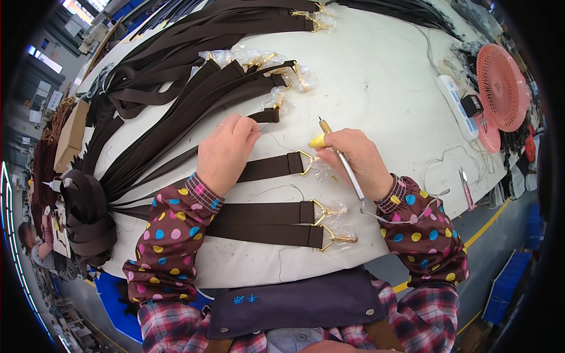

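Observation:
My right hand (360,157) grips a slim silver pen-shaped tool (351,176) with a thin cord at its lower end and its brass-coloured tip pointing away from me. A yellow cover (318,141) sits on one fingertip. My left hand (226,150) is closed in a pinch above the straps; what its fingers hold, if anything, is too small to name. Just right of it lies a dark brown strap (268,167) with a gold metal fitting (306,162). Nearer me lie two more brown straps, the upper (265,213) and the lower (265,235), their gold fittings partly in clear plastic.
More brown straps (194,97) fan across the white table (376,76), gathered in a coiled bundle (88,217) at left. At right are a white power strip (458,106), a pink fan (501,88) and small snips (467,188). Loose threads lie about.

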`<state>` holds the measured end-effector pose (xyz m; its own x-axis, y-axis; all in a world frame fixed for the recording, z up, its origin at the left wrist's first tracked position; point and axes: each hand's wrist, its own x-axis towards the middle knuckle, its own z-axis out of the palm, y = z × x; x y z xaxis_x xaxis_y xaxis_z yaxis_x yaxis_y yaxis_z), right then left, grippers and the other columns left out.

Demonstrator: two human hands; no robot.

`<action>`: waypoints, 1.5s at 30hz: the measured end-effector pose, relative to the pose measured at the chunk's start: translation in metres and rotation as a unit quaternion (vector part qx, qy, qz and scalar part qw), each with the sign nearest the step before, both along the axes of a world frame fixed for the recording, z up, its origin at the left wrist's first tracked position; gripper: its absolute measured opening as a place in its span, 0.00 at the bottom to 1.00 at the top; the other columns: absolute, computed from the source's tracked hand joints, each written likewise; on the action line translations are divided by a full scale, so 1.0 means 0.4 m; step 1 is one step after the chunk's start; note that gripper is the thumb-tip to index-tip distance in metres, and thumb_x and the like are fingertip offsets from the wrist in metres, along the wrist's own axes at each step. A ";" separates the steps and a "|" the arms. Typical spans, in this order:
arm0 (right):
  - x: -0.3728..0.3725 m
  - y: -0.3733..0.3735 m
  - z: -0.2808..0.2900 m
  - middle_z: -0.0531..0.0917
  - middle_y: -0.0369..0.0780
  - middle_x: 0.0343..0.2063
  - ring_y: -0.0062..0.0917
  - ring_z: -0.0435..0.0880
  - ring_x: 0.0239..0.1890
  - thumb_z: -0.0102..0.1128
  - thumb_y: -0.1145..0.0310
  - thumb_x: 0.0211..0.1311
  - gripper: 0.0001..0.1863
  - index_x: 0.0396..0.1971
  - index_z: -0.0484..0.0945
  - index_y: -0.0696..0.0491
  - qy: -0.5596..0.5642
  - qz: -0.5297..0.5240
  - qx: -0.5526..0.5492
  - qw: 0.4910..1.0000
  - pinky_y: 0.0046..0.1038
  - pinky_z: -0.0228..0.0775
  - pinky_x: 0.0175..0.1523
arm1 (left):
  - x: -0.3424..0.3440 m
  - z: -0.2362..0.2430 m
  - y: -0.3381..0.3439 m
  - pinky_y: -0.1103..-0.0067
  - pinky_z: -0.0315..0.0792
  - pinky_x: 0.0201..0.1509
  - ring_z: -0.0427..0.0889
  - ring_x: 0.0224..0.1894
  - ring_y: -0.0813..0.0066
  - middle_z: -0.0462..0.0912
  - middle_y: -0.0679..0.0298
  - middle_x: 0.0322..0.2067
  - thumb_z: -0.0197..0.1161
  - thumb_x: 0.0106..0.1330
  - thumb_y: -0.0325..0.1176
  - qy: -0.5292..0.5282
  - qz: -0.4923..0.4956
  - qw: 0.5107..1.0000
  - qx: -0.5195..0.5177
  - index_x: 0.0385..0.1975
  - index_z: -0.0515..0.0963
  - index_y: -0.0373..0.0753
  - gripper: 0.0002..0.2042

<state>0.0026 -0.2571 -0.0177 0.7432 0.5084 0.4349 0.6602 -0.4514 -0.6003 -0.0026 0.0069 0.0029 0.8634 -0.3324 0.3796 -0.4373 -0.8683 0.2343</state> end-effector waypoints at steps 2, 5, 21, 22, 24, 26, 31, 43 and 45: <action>-0.012 0.001 -0.010 0.80 0.41 0.29 0.36 0.78 0.33 0.66 0.72 0.55 0.11 0.38 0.76 0.54 -0.026 0.023 -0.006 0.999 0.34 0.70 0.43 | -0.020 -0.002 0.001 0.74 0.73 0.37 0.80 0.35 0.61 0.78 0.60 0.34 0.66 0.62 0.33 0.025 -0.050 0.998 0.004 0.38 0.73 0.38 0.10; -0.013 0.000 -0.002 0.79 0.40 0.29 0.36 0.79 0.33 0.66 0.72 0.54 0.13 0.38 0.74 0.54 -0.008 0.049 -0.033 0.998 0.33 0.71 0.42 | -0.044 -0.004 0.006 0.76 0.73 0.38 0.79 0.35 0.67 0.77 0.61 0.33 0.68 0.61 0.34 0.162 -0.103 0.981 -0.035 0.38 0.75 0.38 0.11; -0.009 -0.024 0.084 0.83 0.42 0.32 0.23 0.84 0.34 0.62 0.71 0.62 0.12 0.44 0.75 0.57 0.250 -0.038 0.076 0.965 0.23 0.75 0.39 | 0.102 -0.022 0.059 0.67 0.72 0.44 0.80 0.40 0.53 0.81 0.55 0.36 0.62 0.64 0.36 0.154 -0.034 0.984 -0.087 0.42 0.77 0.39 0.11; 0.021 -0.020 0.072 0.83 0.42 0.33 0.24 0.84 0.35 0.62 0.71 0.62 0.12 0.44 0.75 0.56 0.213 -0.036 0.069 0.974 0.23 0.74 0.41 | 0.097 -0.009 0.039 0.67 0.73 0.43 0.80 0.41 0.53 0.82 0.55 0.36 0.61 0.65 0.34 0.180 -0.032 0.981 -0.070 0.42 0.78 0.38 0.10; 0.071 -0.004 0.052 0.83 0.43 0.36 0.26 0.85 0.38 0.62 0.71 0.62 0.13 0.46 0.74 0.56 0.142 -0.028 0.056 0.988 0.24 0.74 0.44 | 0.071 -0.005 0.033 0.68 0.73 0.43 0.80 0.40 0.53 0.82 0.55 0.36 0.61 0.65 0.34 0.183 -0.050 0.978 -0.093 0.43 0.78 0.39 0.10; 0.093 0.024 0.050 0.83 0.43 0.40 0.29 0.84 0.42 0.63 0.70 0.62 0.14 0.46 0.75 0.54 0.062 0.033 0.051 0.996 0.26 0.73 0.48 | 0.046 0.003 0.040 0.70 0.73 0.43 0.81 0.40 0.54 0.83 0.55 0.37 0.60 0.65 0.33 0.227 -0.069 0.965 -0.113 0.44 0.79 0.40 0.10; 0.104 0.071 0.034 0.81 0.40 0.41 0.34 0.78 0.46 0.69 0.61 0.57 0.18 0.44 0.76 0.51 0.051 0.128 -0.022 0.990 0.32 0.66 0.54 | -0.001 0.021 0.039 0.78 0.73 0.43 0.80 0.36 0.70 0.82 0.59 0.35 0.60 0.67 0.27 0.329 -0.151 0.919 -0.154 0.43 0.77 0.34 0.08; 0.001 0.030 0.000 0.80 0.40 0.30 0.36 0.80 0.35 0.71 0.69 0.52 0.14 0.36 0.75 0.53 0.025 0.081 -0.033 0.996 0.32 0.71 0.43 | 0.051 -0.001 -0.006 0.75 0.67 0.49 0.75 0.46 0.71 0.75 0.68 0.43 0.67 0.55 0.31 -0.100 -0.108 0.976 0.162 0.49 0.75 0.47 0.20; -0.004 0.028 -0.006 0.80 0.41 0.29 0.36 0.80 0.32 0.70 0.72 0.52 0.14 0.36 0.74 0.53 0.034 0.081 -0.018 0.996 0.30 0.73 0.36 | 0.095 -0.012 -0.018 0.75 0.68 0.49 0.76 0.46 0.71 0.76 0.69 0.43 0.66 0.56 0.32 -0.100 -0.095 0.967 0.215 0.49 0.75 0.47 0.20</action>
